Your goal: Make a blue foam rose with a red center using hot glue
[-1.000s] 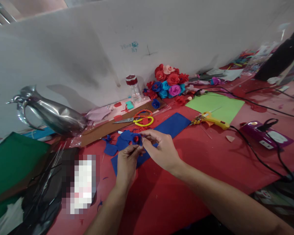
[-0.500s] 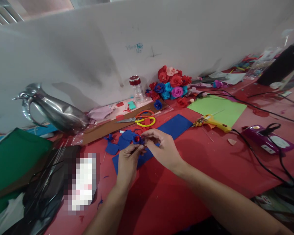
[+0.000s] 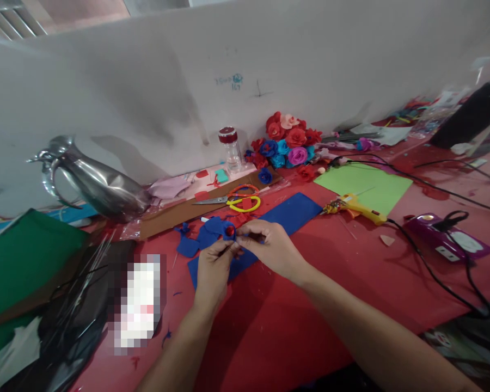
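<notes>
Between my hands is a small blue flower (image 3: 229, 232) with red at its centre, above the middle of the table. My left hand (image 3: 213, 268) is closed, pinching it from below. My right hand (image 3: 265, 242) is closed too, its thumb and fingertips pressed on the flower's right side. Behind it lie loose blue pieces (image 3: 188, 247) and some red scraps. A long blue sheet (image 3: 298, 209) runs under and past my hands. Scissors (image 3: 245, 203) with yellow and orange handles rest just beyond, on a brown strip (image 3: 167, 220).
A yellow glue gun (image 3: 363, 209) lies to the right, partly on a green sheet (image 3: 375, 182), its cord trailing toward a purple power strip (image 3: 449, 237). Finished flowers (image 3: 292, 141) are heaped by the wall. A metal jug (image 3: 98, 182) leans at left, and a red-lidded jar (image 3: 231, 149) stands behind.
My right fingers have shifted slightly at the flower's edge, and its red centre has turned a little. Both hands stay in nearly the same place; the view has tilted slightly.
</notes>
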Available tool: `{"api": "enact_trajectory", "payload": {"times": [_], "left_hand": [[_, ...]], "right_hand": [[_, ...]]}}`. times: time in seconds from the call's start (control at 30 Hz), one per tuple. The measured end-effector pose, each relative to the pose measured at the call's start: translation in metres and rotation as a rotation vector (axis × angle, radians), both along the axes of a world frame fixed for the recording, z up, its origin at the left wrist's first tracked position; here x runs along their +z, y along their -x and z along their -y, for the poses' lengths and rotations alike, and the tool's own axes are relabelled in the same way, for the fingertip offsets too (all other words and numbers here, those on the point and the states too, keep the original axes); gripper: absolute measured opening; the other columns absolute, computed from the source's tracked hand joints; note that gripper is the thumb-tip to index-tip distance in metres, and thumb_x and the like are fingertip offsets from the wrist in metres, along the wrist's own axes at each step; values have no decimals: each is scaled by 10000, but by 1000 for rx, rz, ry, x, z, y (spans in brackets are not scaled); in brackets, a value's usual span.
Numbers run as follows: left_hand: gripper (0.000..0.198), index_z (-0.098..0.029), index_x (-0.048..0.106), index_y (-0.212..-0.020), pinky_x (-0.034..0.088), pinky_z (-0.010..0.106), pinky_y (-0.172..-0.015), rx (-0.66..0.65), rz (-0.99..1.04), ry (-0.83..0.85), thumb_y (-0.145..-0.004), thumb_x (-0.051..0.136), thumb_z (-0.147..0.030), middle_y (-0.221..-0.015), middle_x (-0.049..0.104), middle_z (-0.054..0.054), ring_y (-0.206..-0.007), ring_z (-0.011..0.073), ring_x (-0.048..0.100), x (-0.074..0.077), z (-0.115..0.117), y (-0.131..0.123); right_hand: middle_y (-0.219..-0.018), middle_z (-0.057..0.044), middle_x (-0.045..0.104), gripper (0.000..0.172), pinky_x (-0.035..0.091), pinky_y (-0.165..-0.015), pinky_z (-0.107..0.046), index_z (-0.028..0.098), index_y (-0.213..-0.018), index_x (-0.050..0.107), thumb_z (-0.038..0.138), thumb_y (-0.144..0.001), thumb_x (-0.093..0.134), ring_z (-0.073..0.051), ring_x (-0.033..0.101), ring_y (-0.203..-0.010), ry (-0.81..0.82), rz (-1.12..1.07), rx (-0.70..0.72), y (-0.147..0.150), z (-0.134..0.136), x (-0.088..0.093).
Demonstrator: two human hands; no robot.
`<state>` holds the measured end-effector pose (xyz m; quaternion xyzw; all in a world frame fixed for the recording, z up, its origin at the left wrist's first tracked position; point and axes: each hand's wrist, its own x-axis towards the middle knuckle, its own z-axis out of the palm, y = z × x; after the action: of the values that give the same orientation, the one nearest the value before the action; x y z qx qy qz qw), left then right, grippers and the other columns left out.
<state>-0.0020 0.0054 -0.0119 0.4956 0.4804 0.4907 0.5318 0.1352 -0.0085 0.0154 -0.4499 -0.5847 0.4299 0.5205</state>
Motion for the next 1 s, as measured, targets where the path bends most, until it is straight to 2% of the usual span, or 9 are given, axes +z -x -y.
{"api": "enact_trajectory", "payload": {"times": [0.13, 0.47, 1.0], "left_hand": [[171, -174, 661, -499, 412, 237, -556, 6, -2, -6, -623, 730, -270, -523, 630, -6, -541, 118, 529, 0, 0, 0], [152, -172, 688, -537, 404, 246, -583, 19, -48, -34, -642, 707, -279, -551, 624, 2, -567, 121, 507, 7, 4, -1], [151, -160, 640, -530, 345, 233, -550, 38, -158, -40, -639, 626, -264, -538, 534, -19, -567, 114, 422, 11, 8, 0]], "right_hand": [[-726, -2, 680, 109, 501, -657, -254, 192, -733, 677, 118, -760, 603, -138, 634, -683, -35, 64, -33, 0, 0, -1], [-796, -37, 691, 90, 482, -628, -238, 165, -764, 685, 131, -760, 602, -132, 621, -705, -99, 144, -93, 3, 2, -3], [-753, -29, 666, 56, 467, -584, -229, 174, -736, 652, 144, -749, 607, -117, 583, -633, -211, 181, -213, 13, 6, -6]]}}
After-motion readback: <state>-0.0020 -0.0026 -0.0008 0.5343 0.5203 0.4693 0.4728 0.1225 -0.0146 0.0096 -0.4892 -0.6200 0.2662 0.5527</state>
